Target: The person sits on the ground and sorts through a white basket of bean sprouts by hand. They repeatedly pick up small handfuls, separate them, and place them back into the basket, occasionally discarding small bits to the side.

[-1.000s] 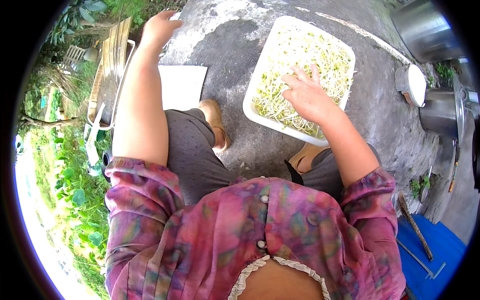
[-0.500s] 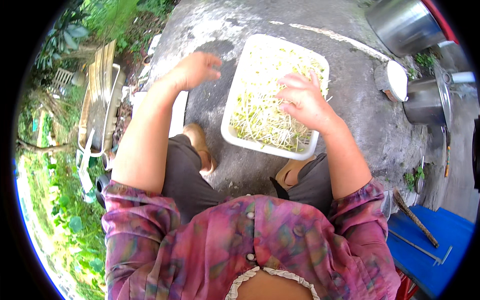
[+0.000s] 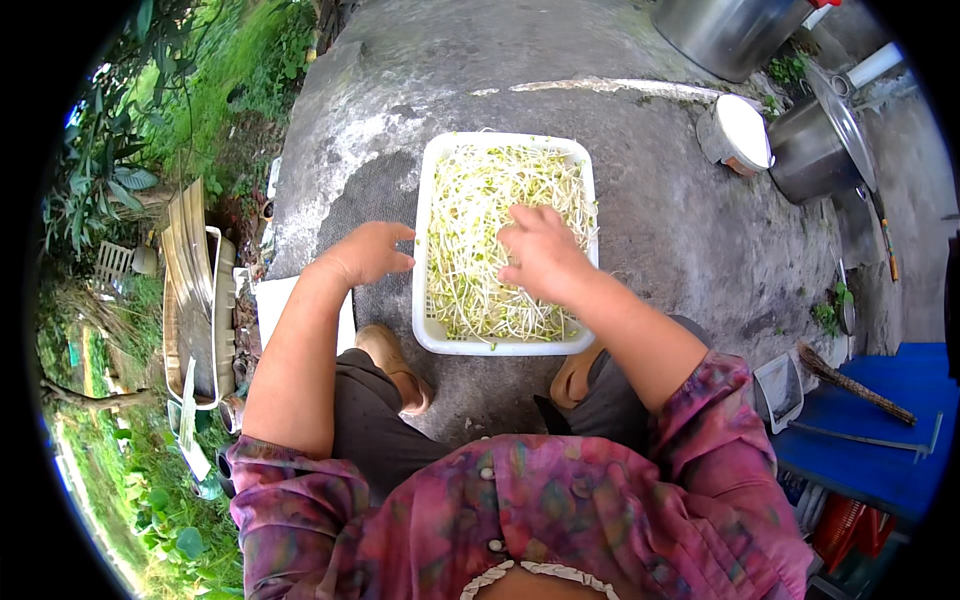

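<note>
A white plastic basket [image 3: 505, 347] full of bean sprouts [image 3: 480, 290] stands on the ground in front of my feet. The sprouts are pale stems with yellow-green heads, lying in a loose tangle. Over the middle of them is my right hand [image 3: 545, 255], its fingers bent downward and spread, the thumb apart from the index finger. Whether its fingertips touch the sprouts is hard to see; no bunch shows in the hand. Just outside the basket's left rim hovers my left hand [image 3: 368, 252], thumb and fingers apart, holding nothing.
At the right stand a white bucket [image 3: 735, 135], a large metal pot [image 3: 725, 35] and another pot [image 3: 805, 150]. A blue table [image 3: 850, 440] carries a short brush [image 3: 855, 383]. A weathered tub [image 3: 225, 300] and plants line the left. A white board [image 3: 280, 310] lies near my left foot.
The view has shifted, so the basket sits lower and straighter. My right hand has moved from the basket's right side toward its middle; my left hand has come down close to the left rim.
</note>
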The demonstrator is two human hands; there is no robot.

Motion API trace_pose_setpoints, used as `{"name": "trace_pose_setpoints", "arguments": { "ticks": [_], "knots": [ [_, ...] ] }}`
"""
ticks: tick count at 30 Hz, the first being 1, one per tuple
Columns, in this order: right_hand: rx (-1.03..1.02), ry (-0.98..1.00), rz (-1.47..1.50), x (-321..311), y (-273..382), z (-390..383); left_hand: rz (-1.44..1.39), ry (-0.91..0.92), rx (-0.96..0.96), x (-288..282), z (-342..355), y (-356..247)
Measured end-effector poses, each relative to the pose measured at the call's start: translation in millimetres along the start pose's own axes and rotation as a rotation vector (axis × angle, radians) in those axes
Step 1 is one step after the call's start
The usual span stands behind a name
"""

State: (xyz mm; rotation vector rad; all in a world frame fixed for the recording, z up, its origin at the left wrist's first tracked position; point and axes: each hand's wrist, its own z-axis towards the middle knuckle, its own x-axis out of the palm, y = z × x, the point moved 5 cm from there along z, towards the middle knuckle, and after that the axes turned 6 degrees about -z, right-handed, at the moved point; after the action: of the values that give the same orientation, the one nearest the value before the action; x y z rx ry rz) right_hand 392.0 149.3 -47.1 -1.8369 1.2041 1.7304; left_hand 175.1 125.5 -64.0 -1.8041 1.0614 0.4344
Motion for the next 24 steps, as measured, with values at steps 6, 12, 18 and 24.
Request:
{"name": "trace_pose_setpoints", "arguments": {
  "ticks": [6, 12, 18, 24],
  "knots": [
    [-0.217, -0.162, -0.234, 16.1, 30.1, -19.5, 0.037, -0.025, 0.047, 6.7, 0.5, -13.6],
    [-0.346, -0.203, -0.28, 23.6, 42.3, -28.4, 0.047, 0.018, 0.066, 10.5, -3.1, -37.0],
    [-0.399, -0.137, -0.075, 5.6, 39.1, -28.7, 0.093, 0.007, 0.122, 15.4, -0.8, -39.9],
    [-0.093, -0.398, 0.077, -36.0, -27.0, -4.6, 0.079, 0.02, 0.074, 16.3, 0.7, -34.7]
  ]
}}
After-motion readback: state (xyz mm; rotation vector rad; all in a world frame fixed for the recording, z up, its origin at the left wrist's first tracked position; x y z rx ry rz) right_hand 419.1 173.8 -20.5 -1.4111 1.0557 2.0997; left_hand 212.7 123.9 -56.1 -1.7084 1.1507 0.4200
